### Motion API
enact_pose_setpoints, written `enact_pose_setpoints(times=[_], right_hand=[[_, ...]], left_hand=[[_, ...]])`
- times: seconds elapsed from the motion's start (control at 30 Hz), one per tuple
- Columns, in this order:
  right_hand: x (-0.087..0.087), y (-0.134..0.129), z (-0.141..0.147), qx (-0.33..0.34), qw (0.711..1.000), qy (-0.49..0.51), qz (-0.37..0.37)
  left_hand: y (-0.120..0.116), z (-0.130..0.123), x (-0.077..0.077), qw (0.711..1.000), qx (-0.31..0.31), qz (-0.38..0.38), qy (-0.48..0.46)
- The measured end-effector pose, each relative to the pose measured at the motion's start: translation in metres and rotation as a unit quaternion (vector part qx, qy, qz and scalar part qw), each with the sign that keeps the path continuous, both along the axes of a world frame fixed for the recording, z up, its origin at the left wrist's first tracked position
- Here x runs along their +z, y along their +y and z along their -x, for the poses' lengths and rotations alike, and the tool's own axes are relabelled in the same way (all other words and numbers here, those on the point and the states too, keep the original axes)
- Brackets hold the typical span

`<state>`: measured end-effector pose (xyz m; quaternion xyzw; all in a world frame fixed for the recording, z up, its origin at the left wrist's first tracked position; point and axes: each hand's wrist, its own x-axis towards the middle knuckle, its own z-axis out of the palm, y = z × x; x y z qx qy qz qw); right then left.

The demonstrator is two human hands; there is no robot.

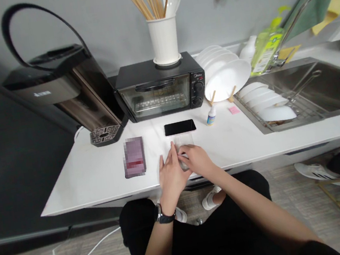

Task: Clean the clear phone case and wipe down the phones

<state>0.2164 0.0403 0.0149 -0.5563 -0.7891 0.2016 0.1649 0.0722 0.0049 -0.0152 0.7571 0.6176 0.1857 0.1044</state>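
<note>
Where clear plastic [184,165] lies, near side of phone [180,127] | right hand [198,160]: pinched on it | left hand [172,176]: grip unclear | best kept light

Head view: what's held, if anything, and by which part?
The left hand and right hand meet over a clear, thin item; they hide the contact, so whether it is held, and where, cannot be told.

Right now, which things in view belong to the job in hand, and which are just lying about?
In hand:
- clear film-like item, at left hand and right hand
- smartphone, perhaps, just beyond it

Apparently lying about:
- blurred purple item
- small bottle
- pink sticky note
- toaster oven
- standing white plates
</note>
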Motion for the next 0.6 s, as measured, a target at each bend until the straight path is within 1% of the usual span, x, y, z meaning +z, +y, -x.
enact_pose_setpoints(times=[0.07,0.13,0.2,0.27,0.33,0.4,0.47,0.53,0.6], right_hand=[[-0.002,-0.013,-0.016,0.023,1.0,0.009,0.005],[-0.004,-0.016,-0.032,0.014,1.0,-0.003,-0.001],[-0.003,-0.009,-0.045,-0.026,0.999,-0.028,-0.011],[-0.002,0.008,-0.05,-0.071,0.996,-0.047,-0.02],[0.0,0.029,-0.046,-0.107,0.992,-0.064,-0.03],[0.001,0.049,-0.032,-0.142,0.985,-0.092,-0.044],[0.001,0.061,-0.014,-0.147,0.983,-0.101,-0.049],[0.001,0.063,0.003,-0.132,0.985,-0.099,-0.048],[0.001,0.054,0.012,-0.111,0.989,-0.092,-0.042]], left_hand=[[0.0,0.0,0.001,1.0,-0.001,0.003,0.008],[-0.001,-0.001,0.002,1.0,-0.005,0.001,0.018],[-0.001,-0.001,0.003,1.0,-0.008,0.001,0.023],[-0.001,-0.001,0.003,1.0,-0.009,0.003,0.018],[-0.001,-0.001,0.004,1.0,-0.008,0.003,0.014],[-0.001,-0.001,0.004,1.0,-0.006,0.001,0.018],[-0.001,-0.001,0.004,1.0,-0.002,0.004,0.02],[0.0,-0.002,0.003,1.0,0.0,0.009,0.011],[0.0,-0.002,0.003,1.0,0.004,0.012,-0.003]])
